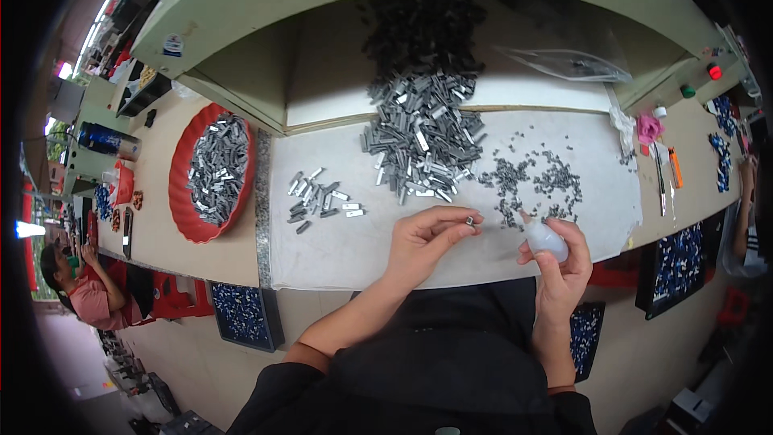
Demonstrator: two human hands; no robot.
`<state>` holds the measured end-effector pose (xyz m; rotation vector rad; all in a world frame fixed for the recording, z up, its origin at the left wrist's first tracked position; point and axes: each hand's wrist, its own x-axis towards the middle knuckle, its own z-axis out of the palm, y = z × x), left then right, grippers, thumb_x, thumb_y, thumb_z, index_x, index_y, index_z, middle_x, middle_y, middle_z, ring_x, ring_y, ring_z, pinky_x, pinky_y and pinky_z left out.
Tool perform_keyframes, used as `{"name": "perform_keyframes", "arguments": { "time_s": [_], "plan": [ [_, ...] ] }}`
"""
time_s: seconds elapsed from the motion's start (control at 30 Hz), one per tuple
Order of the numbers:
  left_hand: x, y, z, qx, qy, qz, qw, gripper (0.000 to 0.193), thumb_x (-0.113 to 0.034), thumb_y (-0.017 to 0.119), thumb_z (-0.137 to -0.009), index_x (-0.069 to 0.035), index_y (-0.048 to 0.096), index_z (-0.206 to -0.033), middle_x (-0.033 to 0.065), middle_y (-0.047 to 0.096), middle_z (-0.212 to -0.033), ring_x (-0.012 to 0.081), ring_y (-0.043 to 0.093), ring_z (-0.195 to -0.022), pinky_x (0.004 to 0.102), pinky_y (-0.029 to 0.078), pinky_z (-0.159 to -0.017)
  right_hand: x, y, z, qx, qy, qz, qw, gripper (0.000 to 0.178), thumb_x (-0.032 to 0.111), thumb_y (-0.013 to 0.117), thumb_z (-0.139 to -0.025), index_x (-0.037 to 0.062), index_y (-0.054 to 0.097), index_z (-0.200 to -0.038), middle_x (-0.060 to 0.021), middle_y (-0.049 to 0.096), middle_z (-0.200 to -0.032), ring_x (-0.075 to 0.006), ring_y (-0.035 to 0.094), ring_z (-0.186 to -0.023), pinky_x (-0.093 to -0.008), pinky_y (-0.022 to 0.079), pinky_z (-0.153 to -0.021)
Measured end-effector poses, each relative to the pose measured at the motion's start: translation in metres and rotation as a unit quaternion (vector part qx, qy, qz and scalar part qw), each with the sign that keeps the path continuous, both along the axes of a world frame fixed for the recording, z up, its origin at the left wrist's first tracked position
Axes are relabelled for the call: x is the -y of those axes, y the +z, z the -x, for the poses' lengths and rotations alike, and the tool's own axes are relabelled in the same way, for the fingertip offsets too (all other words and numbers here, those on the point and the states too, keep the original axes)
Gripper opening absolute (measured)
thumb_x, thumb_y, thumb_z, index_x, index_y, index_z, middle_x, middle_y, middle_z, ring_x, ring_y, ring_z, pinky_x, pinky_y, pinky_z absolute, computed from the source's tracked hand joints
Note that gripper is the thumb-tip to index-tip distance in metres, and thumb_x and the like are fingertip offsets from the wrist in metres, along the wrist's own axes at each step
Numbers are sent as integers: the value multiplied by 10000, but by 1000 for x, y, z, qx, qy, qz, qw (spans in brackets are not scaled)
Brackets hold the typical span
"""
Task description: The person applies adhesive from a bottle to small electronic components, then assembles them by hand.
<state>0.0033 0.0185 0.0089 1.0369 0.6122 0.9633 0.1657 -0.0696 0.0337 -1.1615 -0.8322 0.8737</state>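
My left hand is closed in a pinch on a small metal piece, its end just showing past the fingertips. A rounded, whitish squeeze bottle sits in my right hand, fingers wrapped round it and its brownish tip toward the small dark parts. These tiny dark parts lie scattered on the white sheet just beyond that hand. Past my left hand a large heap of short rectangular metal pieces runs back under the shelf. A smaller loose group of metal pieces lies to the left.
A red scalloped basin full of metal pieces stands at the left. Beneath the green machine frame lies a clear plastic bag. At the right are an orange-handled tool and pink wad. Another person sits at far left.
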Motion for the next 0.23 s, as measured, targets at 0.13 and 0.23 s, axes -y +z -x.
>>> {"name": "perform_keyframes", "arguments": {
  "time_s": [0.13, 0.23],
  "plan": [
    [0, -2, -2, -13, -8, -22, 1000, 204, 42, 562, -788, 47, 570, -992, 145, 619, -927, 191, 612, -846, 282, 489, -770, -2, 1, 4, -4, -79, -42, 996, 315, 1, 677, -645, 13, 493, -901, -115, 511, -915, -174, 515, -845, -279, 412, -766],
    [4, -3, -1, -51, 3, -43, 998, 204, 39, 561, -792, 45, 568, -996, 140, 620, -925, 191, 612, -845, 273, 487, -777, 2, -1, 4, 33, -76, -96, 992, 338, 23, 694, -609, 31, 496, -883, -118, 511, -918, -172, 497, -851, -295, 379, -803]
  ]
}}
